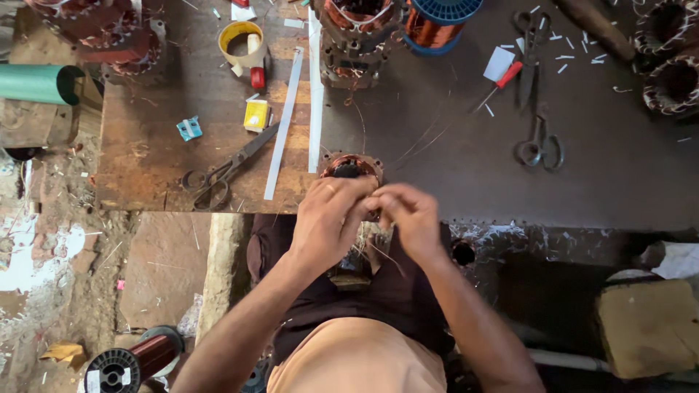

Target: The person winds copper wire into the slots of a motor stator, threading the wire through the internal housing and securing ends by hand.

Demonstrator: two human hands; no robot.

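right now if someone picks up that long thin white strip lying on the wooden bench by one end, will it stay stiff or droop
The long thin white strip looks flat and paper-thin, so it would probably droop and feel very light. Lying loose on the wooden bench beside the dark metal scissors, it would likely slide at a nudge rather than roll.

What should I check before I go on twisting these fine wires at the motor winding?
1. Both hands on the wires: left hand and right hand meet at the table edge: ok.
2. Wire ends pinched firmly: hidden by fingers: cannot tell.
3. Motor winding sits on the table: ok, though close to the edge.
4. Scissors within the left hand's reach: ok.
5. Loose wire strands trail across the table toward the copper spool; tangled or not: cannot tell.
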